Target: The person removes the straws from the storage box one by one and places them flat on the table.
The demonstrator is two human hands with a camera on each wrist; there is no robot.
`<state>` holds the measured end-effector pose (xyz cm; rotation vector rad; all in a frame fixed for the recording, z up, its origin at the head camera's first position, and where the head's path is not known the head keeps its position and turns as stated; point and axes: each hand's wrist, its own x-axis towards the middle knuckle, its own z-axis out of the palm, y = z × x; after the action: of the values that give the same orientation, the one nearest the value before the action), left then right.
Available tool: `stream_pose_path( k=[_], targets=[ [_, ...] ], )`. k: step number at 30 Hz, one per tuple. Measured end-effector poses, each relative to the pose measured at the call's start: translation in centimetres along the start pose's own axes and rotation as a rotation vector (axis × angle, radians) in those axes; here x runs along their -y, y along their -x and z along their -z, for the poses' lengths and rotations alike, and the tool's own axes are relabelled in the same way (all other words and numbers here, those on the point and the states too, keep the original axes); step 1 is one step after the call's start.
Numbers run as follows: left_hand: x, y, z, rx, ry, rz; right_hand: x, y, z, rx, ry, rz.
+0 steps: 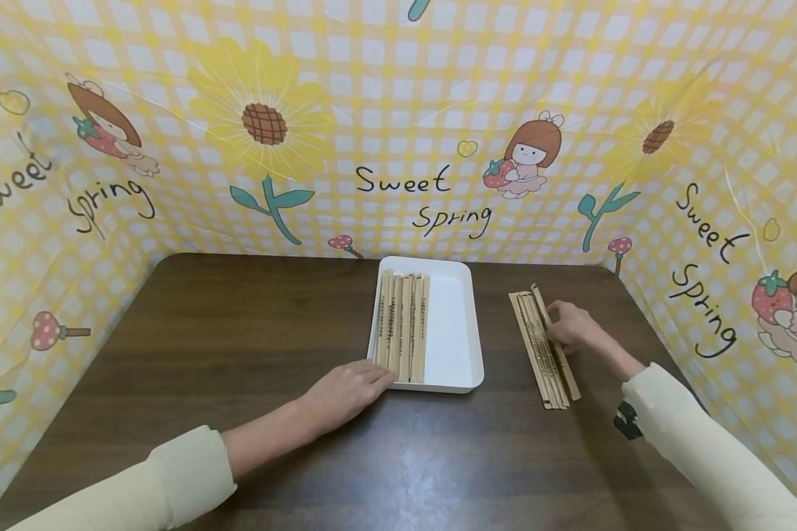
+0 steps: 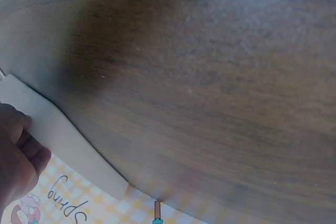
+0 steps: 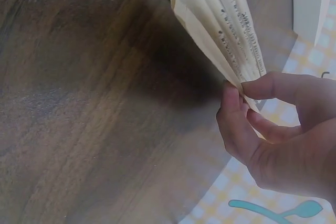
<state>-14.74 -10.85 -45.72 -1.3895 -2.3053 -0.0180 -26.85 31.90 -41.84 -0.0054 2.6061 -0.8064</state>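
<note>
A white tray (image 1: 454, 324) stands on the table, with several brown paper-wrapped chopstick packets (image 1: 403, 328) lying side by side in its left half. My left hand (image 1: 348, 391) holds the tray's near left corner, fingers over the rim; in the left wrist view that hand (image 2: 18, 153) has bent fingers against the tray's wall (image 2: 63, 135). To the right of the tray lies a loose bundle of the same packets (image 1: 536, 354). My right hand (image 1: 571, 326) pinches the rightmost chopstick packet (image 3: 202, 38) between thumb and fingers, tilted up against the others.
The dark wooden table (image 1: 272, 317) has a rounded far edge. A yellow checked cloth (image 1: 398, 110) with flowers and printed words hangs behind and on both sides. Bare tabletop lies between the tray and the loose bundle.
</note>
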Motion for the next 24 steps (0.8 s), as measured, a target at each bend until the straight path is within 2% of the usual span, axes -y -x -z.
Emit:
stream_pose_path(
  k=[14,24],
  targets=[
    [-0.15,0.00,-0.05,-0.021,-0.007,-0.003,-0.19,0.18,-0.93,0.042,-0.038,-0.047],
    [0.04,-0.07,-0.15,-0.013,-0.004,0.001,-0.07,0.27,-0.56,0.030,-0.025,-0.045]
  ],
)
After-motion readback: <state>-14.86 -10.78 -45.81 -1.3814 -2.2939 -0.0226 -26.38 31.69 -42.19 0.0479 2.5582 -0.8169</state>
